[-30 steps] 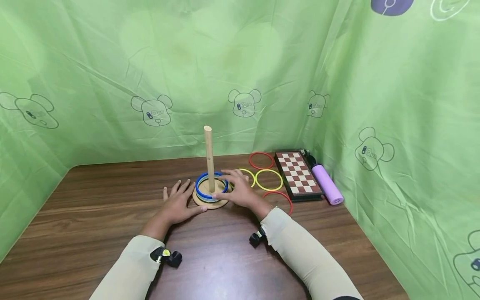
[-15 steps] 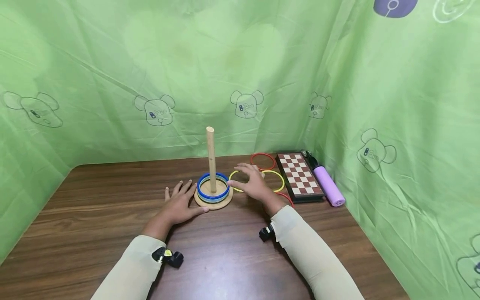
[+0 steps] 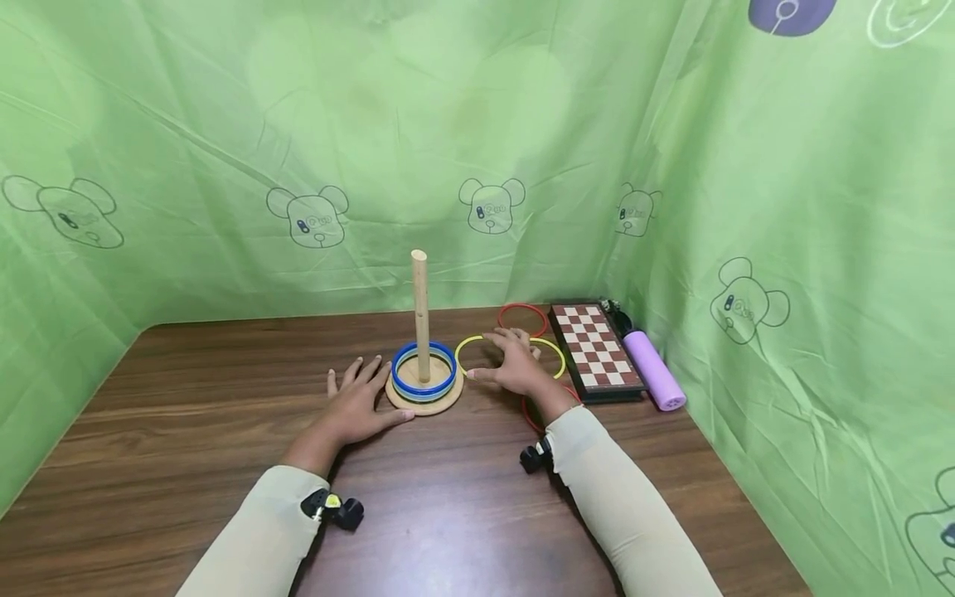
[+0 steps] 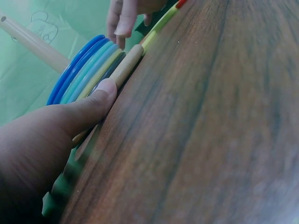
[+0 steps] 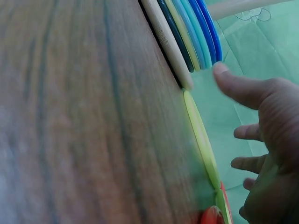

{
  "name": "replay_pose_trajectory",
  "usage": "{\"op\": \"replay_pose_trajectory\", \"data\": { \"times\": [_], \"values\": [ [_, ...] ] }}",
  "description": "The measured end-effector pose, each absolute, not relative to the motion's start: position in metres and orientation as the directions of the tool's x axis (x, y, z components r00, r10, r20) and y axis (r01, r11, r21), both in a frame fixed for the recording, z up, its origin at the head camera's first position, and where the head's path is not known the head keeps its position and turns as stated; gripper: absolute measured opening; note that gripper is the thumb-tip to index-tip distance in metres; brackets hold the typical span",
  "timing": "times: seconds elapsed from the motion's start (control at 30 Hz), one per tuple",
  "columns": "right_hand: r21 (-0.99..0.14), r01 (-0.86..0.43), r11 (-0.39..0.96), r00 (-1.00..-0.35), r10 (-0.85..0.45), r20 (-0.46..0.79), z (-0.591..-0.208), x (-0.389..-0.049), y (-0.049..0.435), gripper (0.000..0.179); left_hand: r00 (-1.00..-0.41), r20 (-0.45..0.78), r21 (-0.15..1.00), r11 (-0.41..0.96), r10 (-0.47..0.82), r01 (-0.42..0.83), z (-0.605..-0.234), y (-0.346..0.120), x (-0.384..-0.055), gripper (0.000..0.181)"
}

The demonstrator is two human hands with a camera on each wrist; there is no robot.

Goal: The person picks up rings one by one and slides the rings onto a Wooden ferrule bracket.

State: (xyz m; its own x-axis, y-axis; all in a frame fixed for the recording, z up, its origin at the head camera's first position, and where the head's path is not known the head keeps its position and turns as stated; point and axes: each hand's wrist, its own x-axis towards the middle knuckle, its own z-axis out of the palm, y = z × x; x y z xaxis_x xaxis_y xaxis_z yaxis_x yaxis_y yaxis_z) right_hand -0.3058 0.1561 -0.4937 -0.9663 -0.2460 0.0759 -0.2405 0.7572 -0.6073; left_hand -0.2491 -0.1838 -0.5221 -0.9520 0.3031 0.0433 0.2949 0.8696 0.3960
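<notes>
The head view looks forward and down from above, spanning the counter point(image 3: 433, 497) and the green curtain point(image 3: 388, 124) behind. Both wrist views sit low, near and steeply tilted, facing the stacked rings point(image 4: 86, 72) from opposite sides; all three views share that stack.

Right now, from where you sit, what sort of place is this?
Probably a curtained-off corner for tabletop play, though the building itself can't be told. Green cloth printed with cartoon animal heads surrounds a wooden table, which bears a peg with rings around it and a checkered board.
</notes>
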Motion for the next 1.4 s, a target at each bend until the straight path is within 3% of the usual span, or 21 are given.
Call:
{"op": "replay_pose_trajectory", "data": {
  "times": [0.2, 0.7, 1.13, 1.4],
  "values": [
    [-0.551, -0.232, 0.801, -0.968, -0.246, 0.049, -0.5002, -0.3067, 0.1574, 0.097, -0.953, 0.033, 0.402, 0.869, 0.302, 0.289, -0.5211, -0.183, -0.248, 0.117],
    [-0.48, -0.208, 0.852, -0.972, -0.234, 0.007, -0.4993, -0.3052, 0.1574, 0.085, -0.954, 0.044, 0.396, 0.872, 0.295, 0.288, -0.5227, -0.1851, -0.2482, 0.117],
    [-0.572, -0.205, 0.795, -0.978, -0.195, 0.078, -0.5036, -0.3084, 0.16, 0.087, -0.951, 0.049, 0.395, 0.869, 0.304, 0.298, -0.5198, -0.185, -0.2494, 0.116],
    [-0.571, -0.222, 0.79, -0.975, -0.183, 0.127, -0.5026, -0.3094, 0.1588, 0.087, -0.951, 0.041, 0.393, 0.87, 0.306, 0.296, -0.5233, -0.1861, -0.2513, 0.118]
  ]
}}
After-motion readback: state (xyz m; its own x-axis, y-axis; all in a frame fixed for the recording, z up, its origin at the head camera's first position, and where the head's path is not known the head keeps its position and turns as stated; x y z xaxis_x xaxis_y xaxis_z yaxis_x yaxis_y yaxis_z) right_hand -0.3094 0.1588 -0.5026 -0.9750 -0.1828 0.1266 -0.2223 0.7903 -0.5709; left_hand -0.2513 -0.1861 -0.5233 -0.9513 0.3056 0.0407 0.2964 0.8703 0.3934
